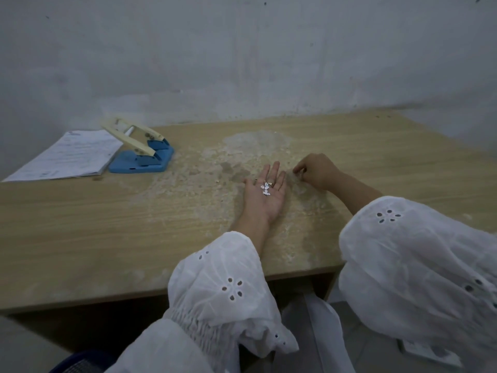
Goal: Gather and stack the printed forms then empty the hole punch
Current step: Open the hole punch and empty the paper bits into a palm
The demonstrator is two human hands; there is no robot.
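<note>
A stack of printed forms (72, 156) lies at the far left of the wooden table (107, 224). Right beside it stands the blue hole punch (141, 154) with its cream lever raised. My left hand (265, 196) rests palm up on the table's middle, fingers apart, with a few small white paper punch bits (266, 188) lying in the palm. Just to its right, my right hand (317, 170) is curled knuckles up, its fingertips pinched together against the tabletop; whether a paper bit is between them is too small to tell.
The tabletop around both hands is worn and flaky, with pale patches. A grey wall (242, 63) runs along the table's far edge. Wide white sleeves cover both forearms over the table's front edge. A white paper lies on the floor at lower right (430, 354).
</note>
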